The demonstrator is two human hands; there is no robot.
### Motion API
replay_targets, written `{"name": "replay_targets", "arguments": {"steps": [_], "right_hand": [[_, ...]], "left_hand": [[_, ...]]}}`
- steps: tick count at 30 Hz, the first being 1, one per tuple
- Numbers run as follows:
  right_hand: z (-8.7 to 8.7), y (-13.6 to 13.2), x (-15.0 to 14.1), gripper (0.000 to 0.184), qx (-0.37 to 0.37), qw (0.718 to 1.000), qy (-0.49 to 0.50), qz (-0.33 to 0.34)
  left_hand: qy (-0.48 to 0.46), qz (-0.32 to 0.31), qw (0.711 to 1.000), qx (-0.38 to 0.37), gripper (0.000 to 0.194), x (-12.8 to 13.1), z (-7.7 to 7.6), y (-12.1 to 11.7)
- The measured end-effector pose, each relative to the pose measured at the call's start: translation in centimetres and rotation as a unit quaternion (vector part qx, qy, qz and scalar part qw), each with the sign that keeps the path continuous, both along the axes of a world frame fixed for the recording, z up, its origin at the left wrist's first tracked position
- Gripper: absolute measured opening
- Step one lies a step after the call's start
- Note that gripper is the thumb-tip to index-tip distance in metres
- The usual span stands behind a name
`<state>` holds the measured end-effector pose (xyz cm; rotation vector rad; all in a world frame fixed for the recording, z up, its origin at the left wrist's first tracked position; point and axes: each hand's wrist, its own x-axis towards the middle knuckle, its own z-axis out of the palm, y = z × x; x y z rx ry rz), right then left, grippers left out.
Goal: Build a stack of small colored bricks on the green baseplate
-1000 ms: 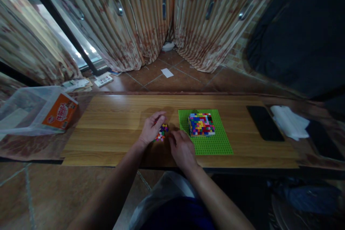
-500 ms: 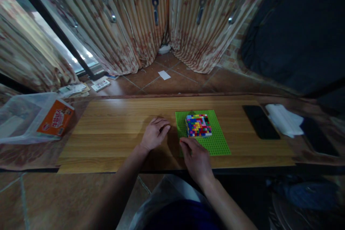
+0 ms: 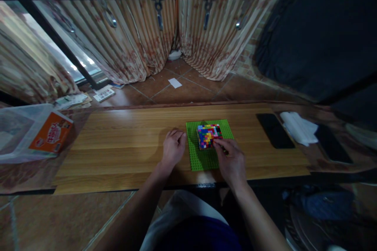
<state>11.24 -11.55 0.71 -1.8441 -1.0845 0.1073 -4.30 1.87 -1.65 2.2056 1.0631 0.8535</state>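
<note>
A block of small multicoloured bricks [image 3: 207, 134] stands on a green baseplate [image 3: 203, 160] in the middle of a wooden table [image 3: 123, 137]. My right hand [image 3: 232, 160] is at the block's near right corner, its fingertips pinched together against the bricks; what they hold is too small to make out. My left hand [image 3: 173, 148] rests on the table just left of the baseplate. Its fingers are curled down, and whatever lies under them is hidden.
A dark phone [image 3: 275, 135], a folded white cloth [image 3: 299, 127] and another dark device [image 3: 332, 145] lie at the table's right end. An orange box in a clear plastic bag [image 3: 51, 133] sits at the left. Curtains and a tiled floor are behind.
My right hand has moved from beside the left hand up to the block's near right corner. My left hand shifted over the loose bricks, which no longer show. The view has drifted.
</note>
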Motion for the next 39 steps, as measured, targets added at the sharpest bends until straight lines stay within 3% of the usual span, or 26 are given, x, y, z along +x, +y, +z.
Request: {"name": "replay_targets", "arguments": {"steps": [13,24,32,39], "right_hand": [[0.1,0.4,-0.6,0.026,-0.011,0.997,-0.082,0.010],[0.9,0.3,-0.3,0.025,-0.017,1.000,0.015,-0.016],[1.2,1.0,-0.9,0.027,-0.035,0.995,0.068,-0.056],[1.5,1.1,-1.0,0.026,-0.040,0.995,0.067,-0.062]], "left_hand": [[-0.054,-0.025,0.996,-0.074,0.033,-1.3,0.8,-0.8],[-0.092,0.013,0.992,-0.091,0.036,-5.2,-0.3,-0.6],[-0.092,0.024,0.993,-0.076,0.033,-5.3,-0.8,-0.8],[-0.067,-0.007,0.997,-0.032,0.026,-5.3,-1.3,-0.4]]}}
